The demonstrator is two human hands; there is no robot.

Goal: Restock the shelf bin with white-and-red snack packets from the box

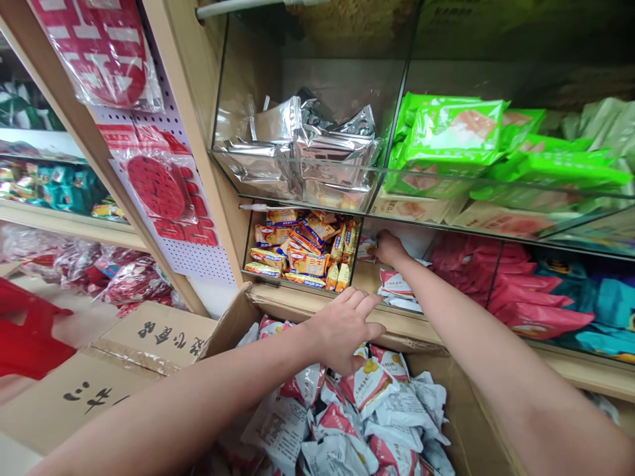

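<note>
My right hand (389,250) reaches into a lower shelf compartment. Its fingers are closed at the edge of a small white and red snack packet (366,248). More such snack packets (397,284) lie under my right wrist in the same compartment. My left hand (347,328) hovers palm down above an open cardboard box (471,403), its fingers apart and nothing visible in them. Many white and pink snack packets (367,383) fill that box. Part of the grip of my right hand is hidden by the hand itself.
Orange-wrapped snacks (307,251) sit in the bin left of my right hand. Silver packets (317,149) and green packets (446,139) lie in clear bins above; pink packets (526,291) are to the right. A closed carton (149,337) stands at left. Glass shelf edges overhang my right hand.
</note>
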